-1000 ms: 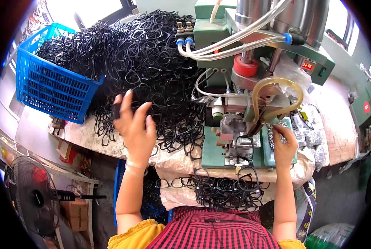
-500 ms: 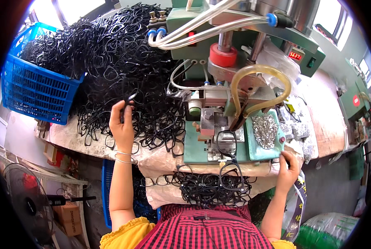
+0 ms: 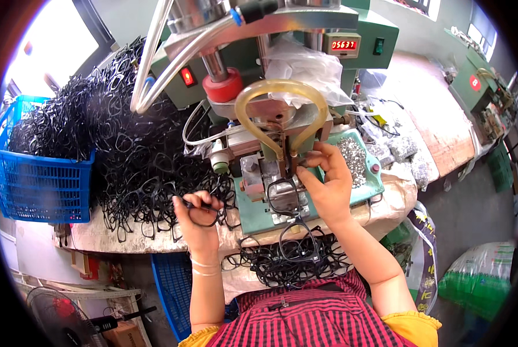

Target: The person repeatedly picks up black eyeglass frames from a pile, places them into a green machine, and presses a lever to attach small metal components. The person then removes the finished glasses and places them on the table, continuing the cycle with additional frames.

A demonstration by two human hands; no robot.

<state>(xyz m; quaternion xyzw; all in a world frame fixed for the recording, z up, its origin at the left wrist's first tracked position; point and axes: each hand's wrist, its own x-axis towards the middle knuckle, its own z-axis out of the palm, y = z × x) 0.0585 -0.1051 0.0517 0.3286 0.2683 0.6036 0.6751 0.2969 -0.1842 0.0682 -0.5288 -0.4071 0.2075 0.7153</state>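
My right hand (image 3: pixel 328 185) pinches a black frame (image 3: pixel 282 196) flat on the green press (image 3: pixel 259 214), beneath its head for pressing. Left of the press, my left hand (image 3: pixel 198 217) grips another frame (image 3: pixel 204 213), ready beside the pile (image 3: pixel 137 156).

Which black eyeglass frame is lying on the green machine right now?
The single black frame on the machine's metal fixture, beside the right hand. The left hand grips another frame by the big pile; more lie on the lap.
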